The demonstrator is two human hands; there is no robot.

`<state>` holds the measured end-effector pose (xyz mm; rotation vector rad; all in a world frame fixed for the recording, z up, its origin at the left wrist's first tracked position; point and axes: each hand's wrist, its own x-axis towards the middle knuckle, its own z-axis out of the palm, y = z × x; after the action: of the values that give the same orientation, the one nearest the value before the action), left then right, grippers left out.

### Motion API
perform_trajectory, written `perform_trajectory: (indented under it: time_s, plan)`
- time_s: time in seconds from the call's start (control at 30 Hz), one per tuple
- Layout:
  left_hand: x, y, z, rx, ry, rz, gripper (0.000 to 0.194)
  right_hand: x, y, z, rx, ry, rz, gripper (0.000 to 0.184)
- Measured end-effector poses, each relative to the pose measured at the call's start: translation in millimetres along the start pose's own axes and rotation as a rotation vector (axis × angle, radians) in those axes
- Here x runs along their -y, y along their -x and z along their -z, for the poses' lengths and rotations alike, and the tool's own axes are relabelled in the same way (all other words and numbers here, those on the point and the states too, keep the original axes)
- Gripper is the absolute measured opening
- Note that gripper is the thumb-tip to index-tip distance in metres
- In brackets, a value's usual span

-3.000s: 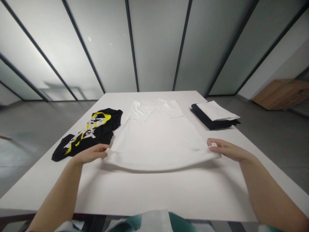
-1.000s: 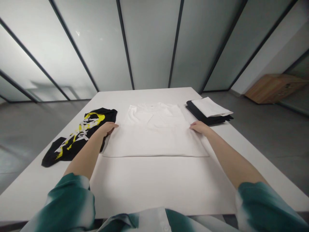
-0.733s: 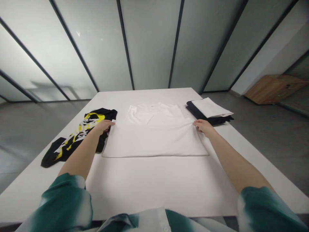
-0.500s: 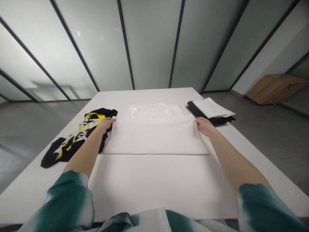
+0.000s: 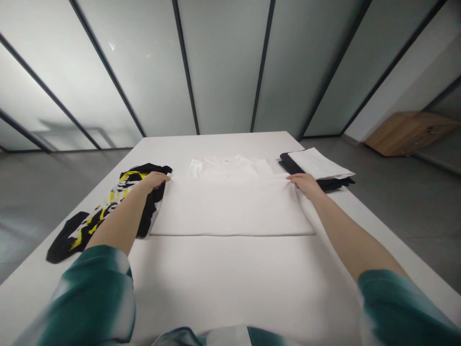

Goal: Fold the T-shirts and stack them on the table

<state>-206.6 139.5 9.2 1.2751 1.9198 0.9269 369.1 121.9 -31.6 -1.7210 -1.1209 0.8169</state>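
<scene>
A white T-shirt [image 5: 230, 206] lies on the table in front of me, its lower part folded up into a wide flat panel. Its neckline and sleeves show beyond the panel's far edge. At the far left corner of the panel, my left hand [image 5: 156, 179] pinches the fabric. The far right corner is between the fingers of my right hand [image 5: 304, 183]. Under and beside my left forearm is a crumpled black, yellow and white garment [image 5: 104, 206], partly hidden by that arm.
The white table [image 5: 230, 283] extends around the shirt. At its right edge sits a stack of folded clothes, a white one [image 5: 320, 162] on top of black ones [image 5: 333, 184]. Frosted glass panels [image 5: 223, 67] rise behind, and a wooden cabinet [image 5: 410, 133] stands on the floor at right.
Both hands remain at the panel's far corners, and the fold lies slightly flatter. The view has shifted a little, so the shirt and dark garment appear slightly lower and larger.
</scene>
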Motion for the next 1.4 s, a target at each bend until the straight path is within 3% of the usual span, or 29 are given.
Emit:
perform_trajectory:
  time_s: [0.1, 0.23, 0.3, 0.33, 0.4, 0.47, 0.53, 0.7, 0.87, 1.03, 1.13, 1.27, 1.4]
  plan:
    - [-17.8, -21.2, -3.3, 0.020, 0.005, 0.074, 0.022, 17.0, -18.7, -8.1, -0.080, -0.006, -0.025, 0.007]
    - [-49.4, -53.8, -16.7, -0.130, 0.036, 0.049, 0.016, 48.5, -51.7, -22.9, -0.189, 0.069, 0.000, 0.006]
    - [-64.8, -66.0, -25.5, -0.193, 0.102, -0.032, 0.005, 62.2, -67.0, -29.2, -0.195, 0.132, 0.077, 0.016]
    - [-71.3, -70.0, -30.3, -0.206, 0.147, -0.093, 0.010, 67.3, -73.2, -32.1, -0.170, 0.152, 0.124, 0.026]
    - [-79.5, -72.9, -41.2, -0.188, 0.217, -0.194, 0.037, 72.4, -81.5, -38.0, -0.061, 0.177, 0.218, 0.051]
    - [-79.4, -69.3, -54.3, -0.126, 0.192, -0.214, 0.065, 70.0, -83.6, -44.8, 0.069, 0.223, 0.281, 0.070]
    - [-70.3, -59.5, -69.2, -0.065, 0.062, -0.188, 0.076, 60.4, -79.7, -52.0, 0.154, 0.313, 0.305, 0.075]
    - [-24.1, -11.1, -98.3, 0.043, -0.438, -0.261, 0.065, 16.2, -47.7, -61.0, 0.249, 0.590, 0.393, 0.068]
    - [13.6, 44.3, -90.3, -0.025, -0.772, -0.284, 0.068, -24.2, -3.9, -43.5, 0.153, 0.753, 0.479, 0.059]
    - [32.0, 76.2, -70.2, -0.138, -0.788, -0.173, 0.064, -46.3, 29.5, -21.6, -0.030, 0.686, 0.366, 0.054]
    - [38.8, 84.3, -65.8, -0.222, -0.779, -0.177, 0.057, -52.3, 42.8, -16.6, -0.117, 0.657, 0.350, 0.046]
    - [45.7, 80.9, -62.1, -0.258, -0.635, -0.167, 0.046, -51.6, 51.0, -18.0, -0.082, 0.580, 0.271, 0.040]
    - [51.6, 72.6, -57.5, -0.227, -0.335, -0.191, 0.037, -47.1, 53.3, -20.3, -0.049, 0.408, 0.316, 0.038]
